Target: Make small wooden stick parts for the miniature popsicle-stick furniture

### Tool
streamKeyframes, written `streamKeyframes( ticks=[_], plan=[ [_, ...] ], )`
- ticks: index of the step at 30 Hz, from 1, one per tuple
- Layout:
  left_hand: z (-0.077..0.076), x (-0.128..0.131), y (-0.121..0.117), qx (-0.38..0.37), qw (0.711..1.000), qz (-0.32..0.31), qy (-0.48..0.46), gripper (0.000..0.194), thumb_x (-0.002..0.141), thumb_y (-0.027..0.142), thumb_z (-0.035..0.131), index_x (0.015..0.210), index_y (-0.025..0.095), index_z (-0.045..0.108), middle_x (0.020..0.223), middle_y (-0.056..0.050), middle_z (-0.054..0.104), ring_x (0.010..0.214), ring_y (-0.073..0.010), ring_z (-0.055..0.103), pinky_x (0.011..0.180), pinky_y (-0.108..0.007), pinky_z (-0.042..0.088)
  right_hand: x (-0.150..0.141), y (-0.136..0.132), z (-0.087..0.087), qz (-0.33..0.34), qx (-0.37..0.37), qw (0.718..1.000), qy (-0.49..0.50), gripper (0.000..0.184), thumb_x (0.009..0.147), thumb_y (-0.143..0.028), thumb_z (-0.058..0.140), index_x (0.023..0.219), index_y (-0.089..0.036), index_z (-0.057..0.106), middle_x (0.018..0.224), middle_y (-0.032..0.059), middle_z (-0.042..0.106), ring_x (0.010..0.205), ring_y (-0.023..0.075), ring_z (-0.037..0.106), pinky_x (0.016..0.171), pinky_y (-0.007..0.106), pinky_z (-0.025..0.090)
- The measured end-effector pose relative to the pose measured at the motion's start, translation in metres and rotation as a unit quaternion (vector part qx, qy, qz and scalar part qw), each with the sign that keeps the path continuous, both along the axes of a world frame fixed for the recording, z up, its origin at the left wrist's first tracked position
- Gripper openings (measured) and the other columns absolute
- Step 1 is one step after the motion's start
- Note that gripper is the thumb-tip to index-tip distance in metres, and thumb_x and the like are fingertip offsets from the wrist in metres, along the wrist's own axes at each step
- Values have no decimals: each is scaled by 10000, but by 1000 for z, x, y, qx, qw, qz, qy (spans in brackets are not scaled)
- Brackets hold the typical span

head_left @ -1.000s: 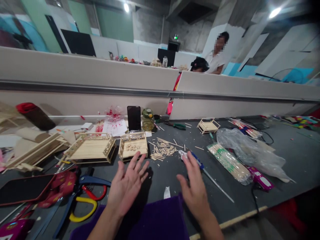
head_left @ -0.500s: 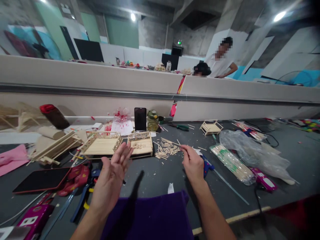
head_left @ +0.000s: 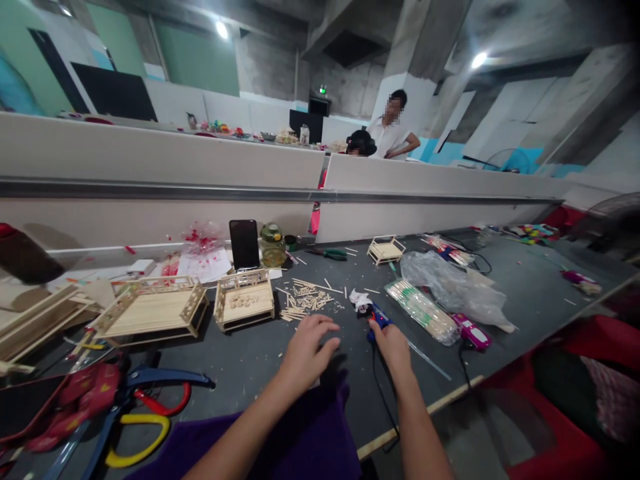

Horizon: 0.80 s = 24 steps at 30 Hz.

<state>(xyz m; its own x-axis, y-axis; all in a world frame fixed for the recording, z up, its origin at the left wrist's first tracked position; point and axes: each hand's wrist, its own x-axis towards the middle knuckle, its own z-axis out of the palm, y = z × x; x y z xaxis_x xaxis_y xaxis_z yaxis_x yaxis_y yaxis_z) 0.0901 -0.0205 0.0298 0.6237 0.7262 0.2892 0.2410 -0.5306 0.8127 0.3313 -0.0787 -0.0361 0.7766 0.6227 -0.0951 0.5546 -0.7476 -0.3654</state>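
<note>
My right hand (head_left: pixel 393 348) is closed round a blue glue gun (head_left: pixel 381 317), which lies low over the table; a clear glue stick (head_left: pixel 429 361) trails towards the right behind it. A crumpled white tissue (head_left: pixel 360 301) is at the gun's nozzle end. My left hand (head_left: pixel 311 348) is empty, fingers apart, over the table to the left of the gun. Just beyond it lies a pile of short wooden sticks (head_left: pixel 306 298). Left of the pile stands a small stick-built tray (head_left: pixel 245 307) with little wooden discs in it, and beside that a larger stick-built frame (head_left: pixel 153 312).
A bag of wooden sticks (head_left: pixel 423 312) and a clear plastic bag (head_left: pixel 455 287) lie on the right. Scissors with yellow and red handles (head_left: pixel 143 437) are at the near left. A phone (head_left: pixel 245 245) stands before the partition (head_left: pixel 200 213). Two people are beyond it.
My view has turned to the right. My right hand has moved down from the stick pile and taken hold of the glue gun. My left hand has moved right, nearer to it.
</note>
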Motion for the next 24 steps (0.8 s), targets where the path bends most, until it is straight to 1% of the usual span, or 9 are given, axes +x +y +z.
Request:
streamKeyframes(
  ticks=[3,5,7,10,13,15,17,21,24],
  plan=[
    [-10,56,12,64,996,-24,50,296,827,268,577,1096,206,684,1179,-120,586,1155,-283,470,1003,-420,377,0,5,-7,-1,25,999,22,427,859,-534,519,744,-147,656,694,141,707,691,249,693,551,266,407],
    [-18,86,19,69,995,-32,70,345,814,274,588,1144,218,670,1269,-127,530,1213,-310,411,1040,-444,329,1,6,-11,-2,42,998,36,396,848,-510,529,707,-159,646,611,108,686,621,234,683,516,256,399],
    [-27,107,26,16,997,-45,62,368,764,267,637,1129,243,674,1342,-110,485,1251,-335,359,1072,-477,271,2,7,-14,-5,58,997,47,372,842,-492,528,673,-176,628,534,76,655,551,223,663,484,250,385],
    [-41,125,33,-73,996,-34,22,363,697,223,683,1060,222,694,1321,-116,511,1258,-348,345,1091,-497,221,6,6,-18,-11,81,995,59,336,828,-468,531,630,-202,587,464,43,614,468,212,624,451,250,365],
    [-53,125,38,-136,990,-4,-27,422,681,224,694,1101,180,675,1332,-139,504,1272,-337,344,1091,-475,226,12,0,-15,-22,110,992,53,291,816,-443,528,637,-214,551,469,41,607,463,218,609,455,261,360],
    [-60,118,39,-198,978,10,-66,446,712,262,676,1146,160,653,1321,-151,521,1245,-318,399,1048,-453,300,16,-7,-8,-26,138,989,44,277,825,-456,498,697,-215,541,507,42,619,491,224,611,471,270,367],
    [-65,108,36,-274,956,10,-103,462,773,333,628,1196,147,627,1251,-158,586,1141,-288,516,944,-418,405,15,-16,1,-20,166,985,40,299,837,-499,457,770,-216,527,537,28,621,505,220,605,488,273,379],
    [-71,91,21,-403,901,-3,-160,506,781,435,628,1183,128,646,1109,-157,682,925,-227,638,744,-313,476,-9,-30,15,19,233,972,38,330,825,-563,444,810,-235,474,503,-28,564,468,192,557,480,260,366],
    [-73,86,10,-457,871,4,-183,472,722,418,694,1090,123,697,1050,-154,706,853,-203,647,669,-269,462,-37,-33,13,56,253,965,32,306,833,-547,446,786,-244,456,483,-43,541,441,180,535,465,253,345]
  ],
)
